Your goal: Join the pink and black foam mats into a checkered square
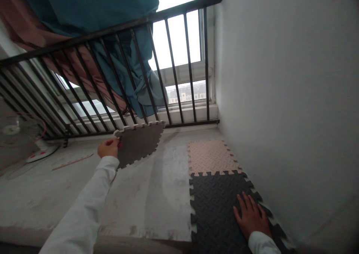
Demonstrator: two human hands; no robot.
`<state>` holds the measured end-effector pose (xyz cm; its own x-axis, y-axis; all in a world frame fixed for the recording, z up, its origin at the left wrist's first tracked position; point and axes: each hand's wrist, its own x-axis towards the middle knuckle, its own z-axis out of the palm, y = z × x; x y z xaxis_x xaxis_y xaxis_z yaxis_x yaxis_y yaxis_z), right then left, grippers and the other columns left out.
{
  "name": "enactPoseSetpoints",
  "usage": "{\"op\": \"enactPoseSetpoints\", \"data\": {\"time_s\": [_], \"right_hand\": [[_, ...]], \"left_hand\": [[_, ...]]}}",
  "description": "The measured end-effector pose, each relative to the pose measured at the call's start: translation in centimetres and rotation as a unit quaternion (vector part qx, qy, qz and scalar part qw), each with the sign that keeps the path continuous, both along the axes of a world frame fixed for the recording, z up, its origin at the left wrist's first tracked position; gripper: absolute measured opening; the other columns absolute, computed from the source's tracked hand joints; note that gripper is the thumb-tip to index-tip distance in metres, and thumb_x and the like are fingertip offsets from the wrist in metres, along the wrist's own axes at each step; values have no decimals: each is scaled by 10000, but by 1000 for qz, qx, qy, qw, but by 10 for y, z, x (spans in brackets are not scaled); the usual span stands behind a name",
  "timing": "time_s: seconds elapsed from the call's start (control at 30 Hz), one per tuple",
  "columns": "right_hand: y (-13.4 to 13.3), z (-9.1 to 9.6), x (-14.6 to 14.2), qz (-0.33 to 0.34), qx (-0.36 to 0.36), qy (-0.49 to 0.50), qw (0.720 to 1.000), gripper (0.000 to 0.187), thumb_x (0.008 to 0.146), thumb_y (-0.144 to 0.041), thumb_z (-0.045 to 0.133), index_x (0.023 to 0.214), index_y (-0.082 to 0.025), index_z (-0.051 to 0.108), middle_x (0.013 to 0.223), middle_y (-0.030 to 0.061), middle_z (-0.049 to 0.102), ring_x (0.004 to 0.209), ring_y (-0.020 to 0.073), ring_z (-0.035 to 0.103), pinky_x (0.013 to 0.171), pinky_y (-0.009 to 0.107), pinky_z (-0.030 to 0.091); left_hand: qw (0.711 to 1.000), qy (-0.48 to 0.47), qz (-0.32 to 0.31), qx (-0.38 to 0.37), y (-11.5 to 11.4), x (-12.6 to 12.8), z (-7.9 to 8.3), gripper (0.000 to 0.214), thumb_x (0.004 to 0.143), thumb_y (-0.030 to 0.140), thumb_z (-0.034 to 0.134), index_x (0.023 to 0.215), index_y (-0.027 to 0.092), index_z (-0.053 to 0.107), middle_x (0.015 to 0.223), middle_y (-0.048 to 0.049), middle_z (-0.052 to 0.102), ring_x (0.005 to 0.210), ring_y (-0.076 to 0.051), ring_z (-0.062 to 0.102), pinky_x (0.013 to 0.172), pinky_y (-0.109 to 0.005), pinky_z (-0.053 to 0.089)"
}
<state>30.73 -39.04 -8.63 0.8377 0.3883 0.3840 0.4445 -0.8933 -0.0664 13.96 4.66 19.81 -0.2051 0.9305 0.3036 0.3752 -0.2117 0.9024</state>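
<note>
My left hand (109, 148) is out ahead of me, its grip clamped on the near corner of a grey foam puzzle tile (139, 142) with toothed edges. I hold the tile up off the concrete floor (154, 198), tilted, with its far edge near the foot of the black metal railing (157, 71). A pale strip runs along its top edge; I cannot tell whether that is a second tile behind it.

My right hand (251, 217) lies flat, fingers spread and gripping nothing, on a black foam puzzle tile (214, 201) that lies on the floor. The black tile's right edge runs just beside the white wall (280, 97). Its far edge is locked, tooth in notch, into a pale pink foam puzzle tile (210, 157), which also lies along the wall and ends short of the railing.

The left edges of both laid tiles face a broad stretch of bare floor that reaches across to my left arm. Further left, a white standing fan (17, 134) sits on the floor beside the railing, well apart from the tiles. A teal cloth (112, 11) hangs over the rail above.
</note>
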Motion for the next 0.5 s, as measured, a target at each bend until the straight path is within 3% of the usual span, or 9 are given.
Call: {"op": "enactPoseSetpoints", "data": {"time_s": [0.1, 0.17, 0.27, 0.4, 0.5], "right_hand": [[0, -1, 1, 0, 0, 2, 1000, 477, 764, -394, 308, 1151, -193, 501, 1279, 94, 454, 1171, 231, 372, 952, 437, 242], [0, -2, 2, -1, -6, 5, 1000, 474, 762, -396, 298, 1146, -204, 501, 1279, 87, 455, 1172, 230, 371, 952, 439, 242], [0, -1, 3, -1, -17, 6, 1000, 474, 756, -395, 294, 1142, -213, 502, 1280, 80, 455, 1173, 229, 372, 953, 435, 239], [3, 1, 4, -28, -41, 13, 999, 487, 730, -399, 308, 1127, -212, 520, 1276, 71, 462, 1160, 220, 386, 950, 419, 244], [4, -1, 5, -40, -48, 15, 998, 511, 711, -411, 316, 1129, -201, 523, 1281, 73, 456, 1166, 215, 380, 956, 404, 237]], "left_hand": [[999, -3, 15, 48, -17, -56, -16, 175, 566, 268, 589, 701, 157, 582, 561, 56, 503, 566, -98, 505, 612, -246, 455], [995, 42, 6, 95, -28, -93, -43, 223, 556, 312, 570, 722, 163, 584, 607, 39, 535, 621, -115, 533, 671, -272, 463], [986, 108, -22, 129, -37, -141, -105, 319, 543, 424, 536, 757, 192, 587, 746, -7, 613, 687, -151, 576, 716, -301, 472], [945, 232, -197, 121, -38, -190, -202, 274, 530, 458, 536, 665, 224, 579, 736, -25, 650, 632, -169, 595, 642, -285, 490], [911, 285, -287, 79, -38, -217, -257, 206, 581, 423, 504, 635, 239, 579, 654, -14, 649, 595, -165, 599, 589, -263, 493]]}}
